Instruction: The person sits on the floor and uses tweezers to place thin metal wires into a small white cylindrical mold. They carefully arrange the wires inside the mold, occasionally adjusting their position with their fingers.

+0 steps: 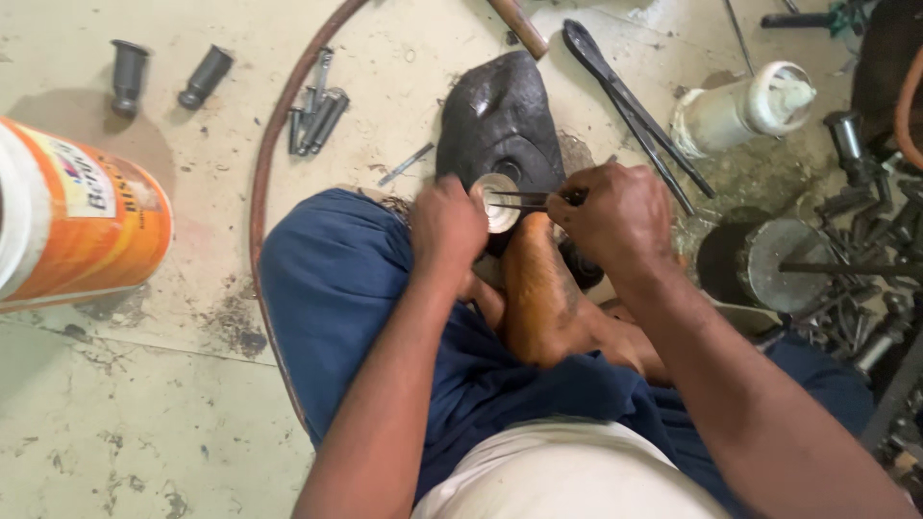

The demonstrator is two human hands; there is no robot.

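Dark metal block (500,115) on the floor, just beyond both sets of fingers, probably heavy and rigid; orange tub (82,221) well to the left. Left hand (447,226) closed on a small round metal cap (497,202); right hand (615,216) clamped on thin pliers (529,199) touching it. The cap looks light, stiff and slippery, best held by its rim.

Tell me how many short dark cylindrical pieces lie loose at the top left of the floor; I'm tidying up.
2: one dark cylinder upright near the orange tub, another dark cylinder lying tilted just right of it. The right-side clutter may hide more.
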